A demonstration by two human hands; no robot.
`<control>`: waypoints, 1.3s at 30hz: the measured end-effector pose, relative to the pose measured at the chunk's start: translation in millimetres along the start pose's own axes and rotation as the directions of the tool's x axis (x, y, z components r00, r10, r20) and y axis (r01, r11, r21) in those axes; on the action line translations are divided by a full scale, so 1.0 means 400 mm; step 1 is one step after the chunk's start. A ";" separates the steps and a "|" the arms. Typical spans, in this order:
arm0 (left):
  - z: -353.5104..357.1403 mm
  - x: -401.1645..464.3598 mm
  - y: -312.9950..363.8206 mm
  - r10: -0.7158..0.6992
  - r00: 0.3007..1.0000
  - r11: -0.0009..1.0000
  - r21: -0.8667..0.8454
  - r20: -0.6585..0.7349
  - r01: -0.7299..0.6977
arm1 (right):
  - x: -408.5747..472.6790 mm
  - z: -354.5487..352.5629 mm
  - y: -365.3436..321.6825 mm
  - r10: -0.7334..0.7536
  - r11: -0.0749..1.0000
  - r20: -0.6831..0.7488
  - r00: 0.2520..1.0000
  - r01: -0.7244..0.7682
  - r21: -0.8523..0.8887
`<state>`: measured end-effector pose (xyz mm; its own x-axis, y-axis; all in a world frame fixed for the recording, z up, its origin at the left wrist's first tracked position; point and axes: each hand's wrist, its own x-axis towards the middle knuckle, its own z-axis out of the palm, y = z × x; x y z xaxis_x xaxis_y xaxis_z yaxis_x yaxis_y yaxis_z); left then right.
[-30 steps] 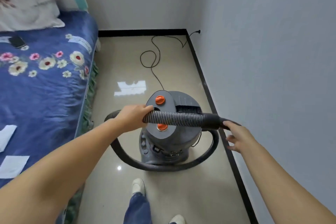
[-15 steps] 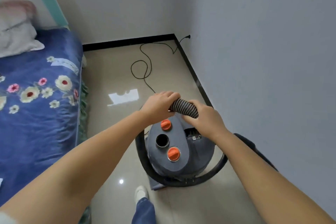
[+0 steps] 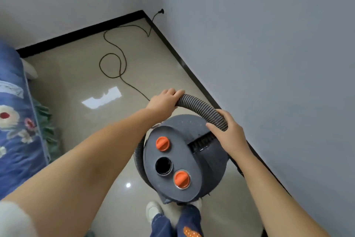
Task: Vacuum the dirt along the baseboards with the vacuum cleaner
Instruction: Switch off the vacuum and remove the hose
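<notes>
A grey canister vacuum cleaner (image 3: 194, 136) with two orange knobs and an open round port stands on the tiled floor right in front of my feet. Its ribbed grey hose (image 3: 201, 109) arches over the far side of the canister. My left hand (image 3: 163, 102) grips the hose at its far end, and my right hand (image 3: 226, 133) grips it nearer to me, beside the canister's vent. More hose loops down the canister's left side. The black baseboard (image 3: 194, 77) runs along the grey wall just right of the vacuum. The nozzle is out of sight.
The black power cord (image 3: 113, 63) lies in loops on the floor and runs to a plug (image 3: 161, 12) in the right wall near the corner. A bed with a blue flowered cover (image 3: 13, 121) fills the left side. My shoes and jeans (image 3: 172, 221) are below the vacuum.
The view has tilted and swung right, closer over the vacuum. My hands have slid apart along the hose, showing more of it between them. One second ago my right hand was off the hose.
</notes>
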<state>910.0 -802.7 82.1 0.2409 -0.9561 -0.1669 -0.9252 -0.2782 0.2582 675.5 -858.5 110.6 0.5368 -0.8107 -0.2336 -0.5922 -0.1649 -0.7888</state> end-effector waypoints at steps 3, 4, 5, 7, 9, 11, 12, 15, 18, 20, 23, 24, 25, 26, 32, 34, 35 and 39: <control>0.060 0.104 0.055 0.109 0.988 0.986 0.111 0.108 -0.121 | 0.024 -0.022 0.104 0.096 0.994 -0.044 0.994 -0.093 0.060; 0.087 0.133 0.075 0.144 0.978 0.977 0.137 0.150 -0.164 | 0.027 -0.024 0.142 0.137 0.988 -0.056 0.989 -0.132 0.080; 0.115 0.159 0.094 0.174 0.966 0.965 0.163 0.190 -0.206 | 0.030 -0.023 0.182 0.181 0.980 -0.066 0.981 -0.174 0.100; 0.172 0.212 0.130 0.218 0.940 0.942 0.196 0.262 -0.272 | 0.036 -0.013 0.267 0.264 0.956 -0.079 0.961 -0.251 0.150; 0.219 0.263 0.163 0.232 0.915 0.930 0.200 0.332 -0.308 | 0.047 0.002 0.337 0.341 0.926 -0.076 0.937 -0.320 0.203; 0.251 0.310 0.191 0.197 0.878 0.941 0.167 0.437 -0.294 | 0.061 0.020 0.394 0.408 0.892 -0.042 0.912 -0.388 0.230; 0.268 0.329 0.199 0.177 0.857 0.951 0.139 0.484 -0.275 | 0.066 0.027 0.417 0.430 0.879 -0.013 0.903 -0.416 0.233; 0.309 0.369 0.202 0.139 0.789 0.983 0.011 0.599 -0.182 | 0.076 0.047 0.470 0.481 0.850 0.082 0.873 -0.487 0.202; 0.332 0.381 0.220 0.076 0.740 0.995 -0.003 0.668 -0.099 | 0.085 0.053 0.498 0.498 0.839 0.133 0.857 -0.515 0.178; 0.348 0.378 0.258 0.020 0.703 0.992 0.075 0.711 -0.105 | 0.105 0.051 0.498 0.512 0.825 0.178 0.840 -0.539 0.172; 0.377 0.378 0.303 -0.037 0.679 0.972 0.184 0.733 -0.146 | 0.150 0.058 0.498 0.540 0.807 0.241 0.806 -0.578 0.124; 0.385 0.381 0.307 -0.049 0.674 0.971 0.192 0.737 -0.139 | 0.161 0.061 0.500 0.548 0.807 0.250 0.798 -0.583 0.092; 0.390 0.385 0.308 -0.057 0.666 0.973 0.192 0.744 -0.131 | 0.170 0.063 0.503 0.555 0.806 0.255 0.792 -0.588 0.068; 0.393 0.389 0.305 -0.061 0.657 0.974 0.188 0.751 -0.125 | 0.178 0.065 0.507 0.563 0.803 0.258 0.785 -0.594 0.053; 0.435 0.417 0.294 -0.074 0.621 0.972 0.195 0.780 -0.129 | 0.206 0.079 0.533 0.600 0.781 0.284 0.748 -0.624 -0.007; 0.453 0.432 0.294 -0.082 0.614 0.966 0.214 0.785 -0.145 | 0.216 0.087 0.548 0.606 0.776 0.300 0.737 -0.631 -0.018; 0.459 0.439 0.294 -0.085 0.611 0.961 0.225 0.787 -0.157 | 0.221 0.089 0.555 0.606 0.775 0.310 0.733 -0.632 -0.021; 0.467 0.450 0.302 -0.094 0.606 0.953 0.248 0.790 -0.176 | 0.223 0.092 0.572 0.597 0.784 0.312 0.739 -0.620 -0.033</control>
<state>786.8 -991.2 -94.7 0.0014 -0.4806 -0.8769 -0.9965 -0.0739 0.0389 610.2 -947.8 -111.6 0.2307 -0.5221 -0.8211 -0.8168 0.3547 -0.4550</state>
